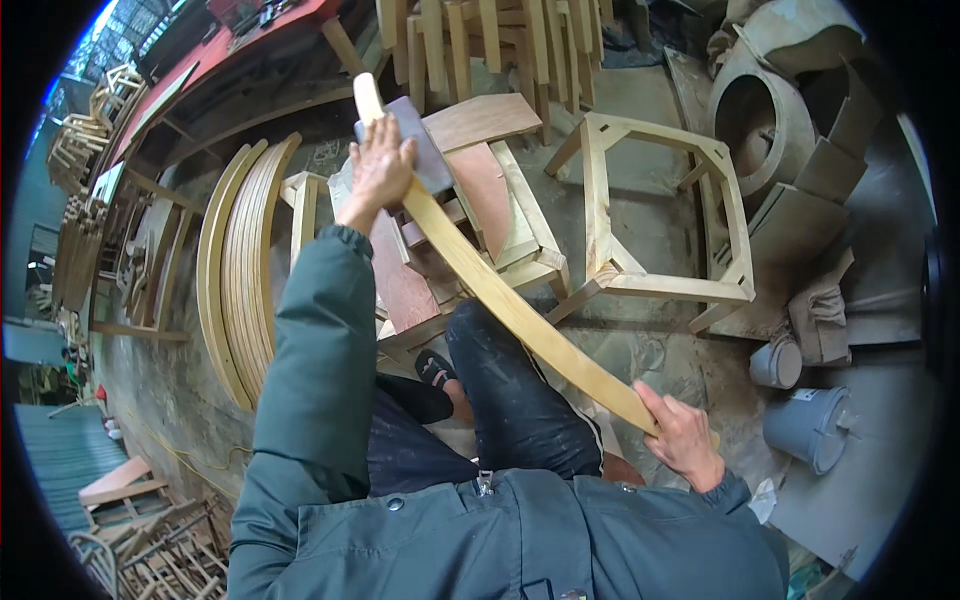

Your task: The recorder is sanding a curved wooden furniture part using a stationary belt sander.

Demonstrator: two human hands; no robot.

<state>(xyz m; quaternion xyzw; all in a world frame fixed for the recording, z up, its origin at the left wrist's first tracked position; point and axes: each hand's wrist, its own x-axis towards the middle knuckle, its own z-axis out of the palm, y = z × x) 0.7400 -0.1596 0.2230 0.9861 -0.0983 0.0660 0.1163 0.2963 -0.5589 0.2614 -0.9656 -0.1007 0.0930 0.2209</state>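
Observation:
A long, pale curved wooden slat point(520, 318) lies slantwise in front of me, from the upper middle to the lower right. Near its far end, my left hand point(382, 165) rests over the wood, with fingers bent onto it and thumb at the right edge. A flat grey-purple pad point(428, 150) shows beside that hand; whether it touches the fingers is hidden. My right hand point(683, 435) is closed around the slat's near end. Beneath the slat's far half is a low wooden frame point(528, 262) with thin reddish panels point(485, 195) on it.
An open wooden stool frame point(668, 287) stands to the right. Curved slats point(245, 270) are stacked on the left. Two grey buckets point(805, 425) sit at the lower right, below a large round duct point(760, 115). Stacked wooden legs point(480, 45) and a red-topped bench point(215, 55) are behind.

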